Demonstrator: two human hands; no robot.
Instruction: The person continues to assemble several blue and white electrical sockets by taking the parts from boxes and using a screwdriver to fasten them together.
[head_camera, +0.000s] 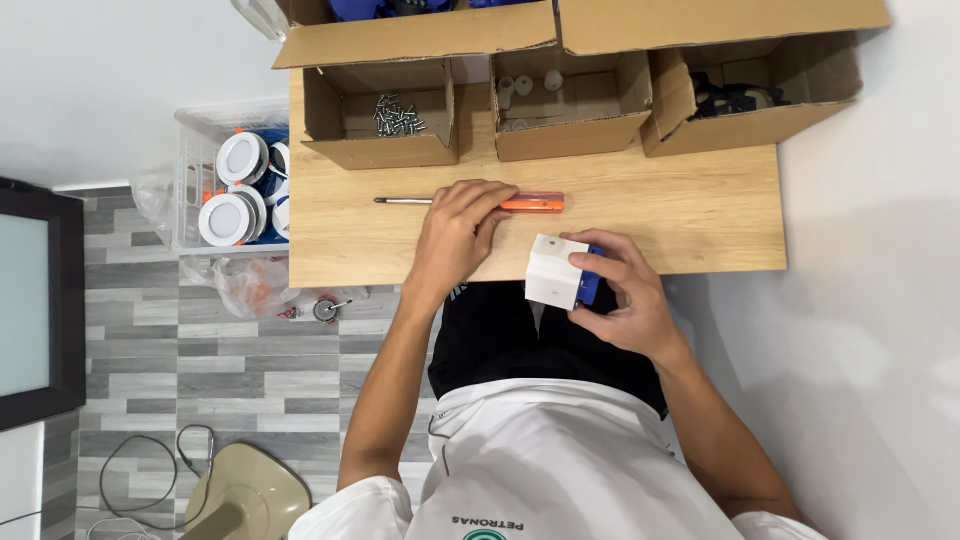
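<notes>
At the near edge of the light wooden tabletop (680, 215), right of centre, sits the small white plastic block with a blue part on its far side (556, 271), overhanging the lap slightly. Right hand (622, 300) wraps it from 3 o'clock, fingers pinching the white and blue halves together. Left hand (458, 235) lies at 10 o'clock from the block, fingers curled down over the orange-handled screwdriver with a steel shaft (470, 202); whether they have closed around the handle, cannot tell.

Risk notes:
- Block rests on the table edge; a loosened pinch could let it tip off toward the floor.
- Blue part could separate from the white if the squeeze shifts.
- Screwdriver is round-handled, could roll under a flat palm.

Further out, at 12 o'clock: three open cardboard boxes, the left one holding loose silver screws (398, 115), the middle one small white parts (530, 87), the right one black pieces (735, 98). At 9 o'clock, off the table, a clear crate of round white light fittings (238, 190).
</notes>
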